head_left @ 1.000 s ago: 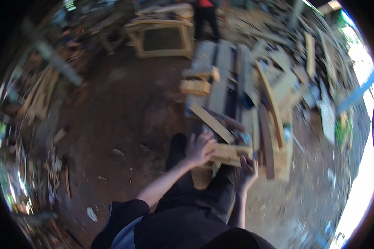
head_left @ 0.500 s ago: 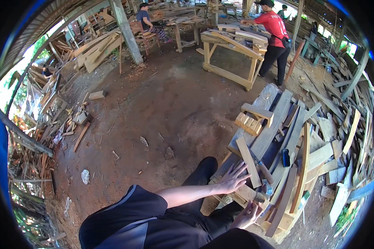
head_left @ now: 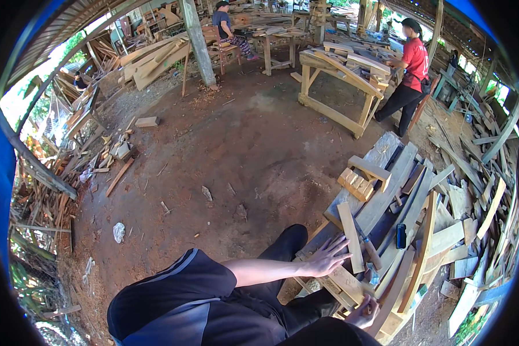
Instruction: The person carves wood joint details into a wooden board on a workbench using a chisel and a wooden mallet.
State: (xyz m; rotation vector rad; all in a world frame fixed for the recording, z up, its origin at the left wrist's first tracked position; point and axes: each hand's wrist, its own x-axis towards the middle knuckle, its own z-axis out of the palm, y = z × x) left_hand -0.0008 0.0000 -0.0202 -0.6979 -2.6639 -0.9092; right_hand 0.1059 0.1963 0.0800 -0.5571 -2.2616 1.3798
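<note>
My left hand [head_left: 328,258] lies with its fingers spread over a pale wooden block [head_left: 347,282] on the low bench. Its fingertips reach the side of a flat pale slat [head_left: 352,237]. My right hand [head_left: 363,313] is curled closed at the near end of that block, beside a long curved dark board [head_left: 393,291]. What its fingers hold is too small and shaded to make out. Just past the slat lies a chisel with a wooden handle [head_left: 373,255]. Right of it sits a small dark blue open case [head_left: 401,236].
A notched wooden block [head_left: 356,184] and an angled wooden piece [head_left: 370,168] sit farther up the bench. A curved plank [head_left: 422,251] runs along its right side, near heaped offcuts [head_left: 473,199]. A person in red [head_left: 414,63] stands at a workbench [head_left: 334,118]; another person [head_left: 223,26] sits farther back.
The whole view has shifted, so the scene sits farther right. My right hand has moved slightly right along the block; my left stays spread. The person in red now stands more upright.
</note>
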